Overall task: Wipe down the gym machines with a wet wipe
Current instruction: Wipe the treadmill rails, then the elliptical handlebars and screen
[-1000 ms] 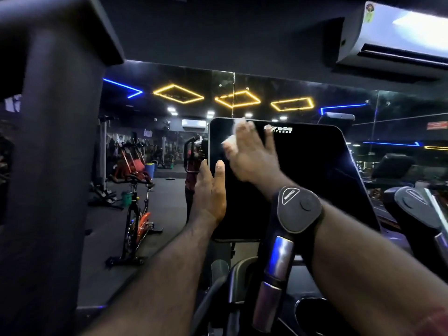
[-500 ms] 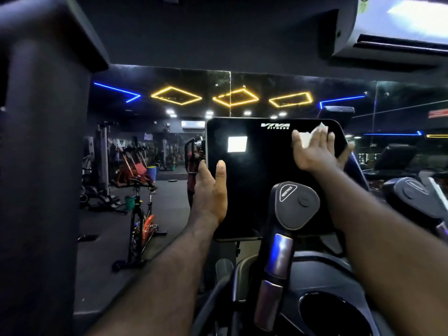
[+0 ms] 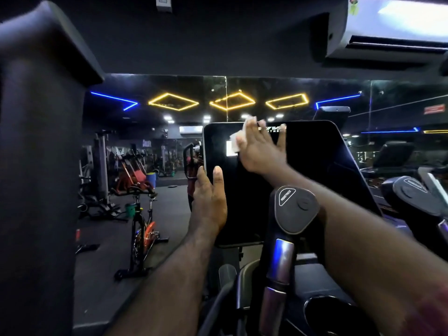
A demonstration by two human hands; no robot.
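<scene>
At the front of a cardio machine, dim gym, mirror wall (image 3: pixel 242 98) ahead.

- Console panel (image 3: pixel 310 180): flat, glossy black, rounded corners, tilted slightly back. White brand logo at its top edge, mostly hidden by fingers; only fragments show, not readable. A small bright white square shows on the glass at upper left.
- Wet wipe (image 3: pixel 235 139): thin white crumpled sheet at the panel's upper left, partly over the bright square.
- Right hand (image 3: pixel 260 151): flat, fingers straight and spread, palm pressing the wipe against the glass; not curled round anything.
- Left hand (image 3: pixel 209 202): grips the panel's left edge, thumb laid up the front face, fingers wrapped out of sight behind.
- Handle pod (image 3: pixel 296 209): matte dark grey, rounded-triangle shape with a round button; label reads "RESISTANCE". Below it a polished chrome grip (image 3: pixel 278 265) with a blue glint.
- Spin bike (image 3: pixel 143 229): black frame, orange flywheel, on dark floor at left.
- Ceiling lights in the mirror: yellow diamond outlines (image 3: pixel 173 102) and blue strips.
- White air conditioner (image 3: pixel 397 27) at upper right, glossy casing.
</scene>
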